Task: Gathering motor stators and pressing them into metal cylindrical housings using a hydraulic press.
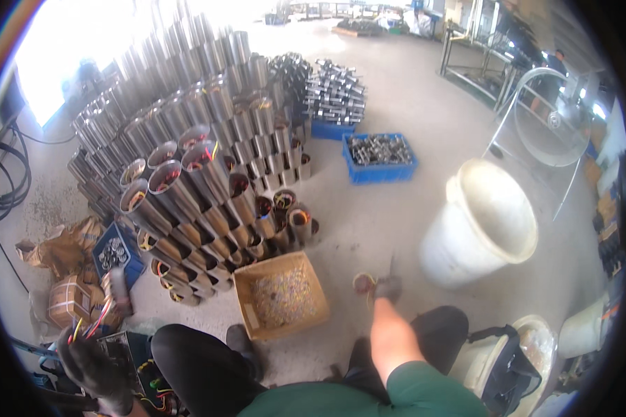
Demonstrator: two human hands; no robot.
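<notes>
My left hand [94, 372], in a dark glove, is at the lower left with its fingers closed round several red, yellow and white wires [99, 318]. Beyond those wires is a blurred metal cylinder [118, 290]; whether they join it I cannot tell. My right hand [388, 288], also gloved, reaches out low over the floor in front of my knees. Beside its fingers is a small round reddish-brown piece [363, 283], and a thin dark shape [394, 265] sticks out ahead of them. Blur hides what exactly the fingers grip.
Stacked metal tubes [209, 167] with coloured wires inside rise ahead on the left. A cardboard box [313, 286] of small colourful bits sits before my knees. A tall white bin [442, 250] stands right, a blue crate [379, 174] of metal parts farther off, a fan [553, 118] beyond.
</notes>
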